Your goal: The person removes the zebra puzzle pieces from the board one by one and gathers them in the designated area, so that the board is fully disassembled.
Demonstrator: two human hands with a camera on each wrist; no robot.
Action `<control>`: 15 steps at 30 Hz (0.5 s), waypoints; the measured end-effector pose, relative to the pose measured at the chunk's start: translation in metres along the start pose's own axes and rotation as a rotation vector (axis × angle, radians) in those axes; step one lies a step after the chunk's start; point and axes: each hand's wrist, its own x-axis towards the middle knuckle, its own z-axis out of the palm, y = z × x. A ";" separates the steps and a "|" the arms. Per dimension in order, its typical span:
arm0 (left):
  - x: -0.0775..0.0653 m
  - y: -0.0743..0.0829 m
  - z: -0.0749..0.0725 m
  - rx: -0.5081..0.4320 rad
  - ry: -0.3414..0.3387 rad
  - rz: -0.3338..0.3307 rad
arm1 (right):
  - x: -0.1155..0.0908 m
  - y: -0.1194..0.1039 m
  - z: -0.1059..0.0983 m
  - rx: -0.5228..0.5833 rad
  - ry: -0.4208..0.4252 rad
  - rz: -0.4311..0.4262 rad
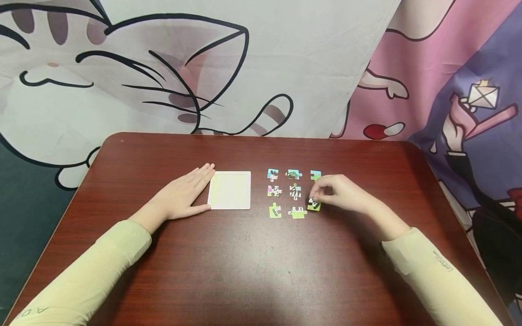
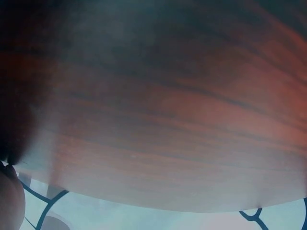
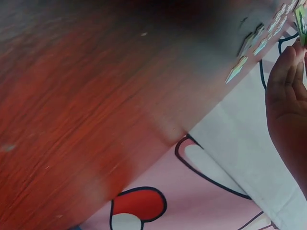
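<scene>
My left hand (image 1: pixel 184 192) lies flat on the table with straight fingers, its fingertips and thumb touching the left edge of a white square puzzle board (image 1: pixel 230 191). To the right of the board, my right hand (image 1: pixel 344 192) pinches a green jigsaw piece (image 1: pixel 314 205) with a black-and-white figure between thumb and fingers. In the right wrist view that piece (image 3: pixel 301 21) stands lifted at the fingertips. Several other jigsaw pieces lie spaced in rows, among them a white-and-green one (image 1: pixel 298 213) and a blue-green one (image 1: pixel 316 174) beside the right hand.
The dark red wooden table (image 1: pixel 228 271) has rounded far corners. Behind it hangs a cloth (image 1: pixel 318 68) printed with a cartoon cat. The left wrist view shows mostly bare tabletop (image 2: pixel 158 120) and a sliver of hand.
</scene>
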 end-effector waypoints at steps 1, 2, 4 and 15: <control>0.000 0.000 0.000 -0.002 0.001 0.000 | -0.002 0.001 0.000 -0.005 -0.005 0.003; 0.000 0.000 0.000 -0.003 0.003 0.000 | -0.003 0.001 0.000 -0.007 -0.011 0.009; 0.000 0.000 0.000 -0.005 0.006 0.001 | -0.007 0.003 0.000 -0.006 -0.028 0.024; 0.000 -0.001 0.001 -0.013 0.008 -0.005 | -0.018 0.007 0.007 0.019 -0.077 0.092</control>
